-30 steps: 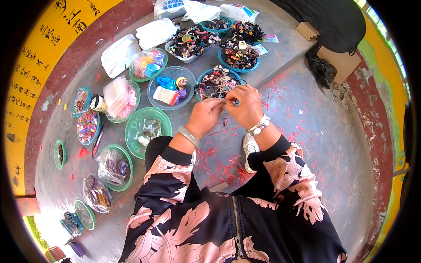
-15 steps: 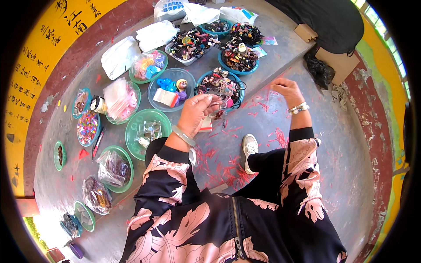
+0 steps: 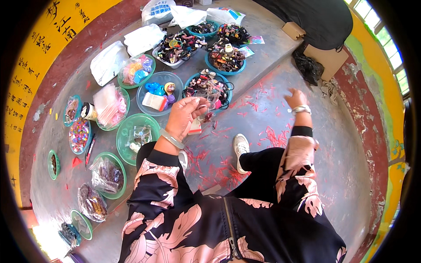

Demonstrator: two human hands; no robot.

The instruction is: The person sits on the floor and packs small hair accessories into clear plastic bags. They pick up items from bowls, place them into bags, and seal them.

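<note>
Grip of the left hand (image 3: 181, 116) curled beside the hair ties (image 3: 222, 89), right hand (image 3: 298, 100) well apart

The left thumb lay close to the bent fingers near the centre of the frame. A small dark reddish item (image 3: 205, 116) showed just under them, though blur hid whether it was pinched. The right hand, right of centre, had its fingers bent over a floor (image 3: 342, 144) strewn with red scraps (image 3: 277, 136); whether it held anything could not be told. The left hand was raised before the body, probably to keep small things in clear sight.

The hair ties lay heaped in a blue bowl (image 3: 230, 84) at upper middle, likely for a short reach. On the grey ledge (image 3: 269, 50), blue coils (image 3: 153, 88) and clear plastic sleeves (image 3: 105, 98) sat in separate containers at upper left, presumably to stop small pieces mixing.
</note>
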